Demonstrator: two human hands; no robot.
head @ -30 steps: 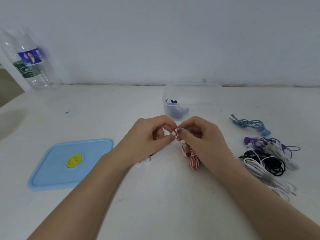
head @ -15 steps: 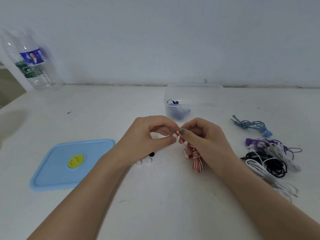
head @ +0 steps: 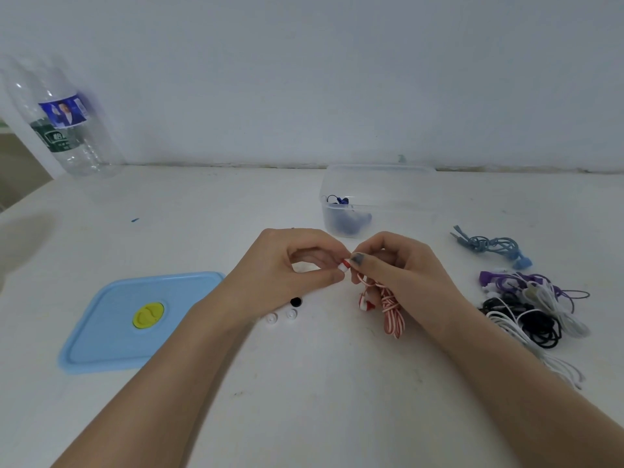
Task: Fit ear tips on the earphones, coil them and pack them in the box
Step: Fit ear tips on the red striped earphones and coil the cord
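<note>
The head view looked down on two bare forearms reaching over the white table (head: pixel 320 400). The left hand (head: pixel 287 265) and right hand (head: pixel 401 271) met fingertip to fingertip, both pinching a red-and-white earbud (head: pixel 345 265), while the striped earphone cable (head: pixel 391 312) hung from the right hand's curled fingers. Three loose ear tips (head: pixel 290 313) lay just under the left wrist. Left sat the blue lid (head: pixel 111 332); right, tangled earphones (head: pixel 526 309). Beyond stood the clear box (head: pixel 405 187).
</note>
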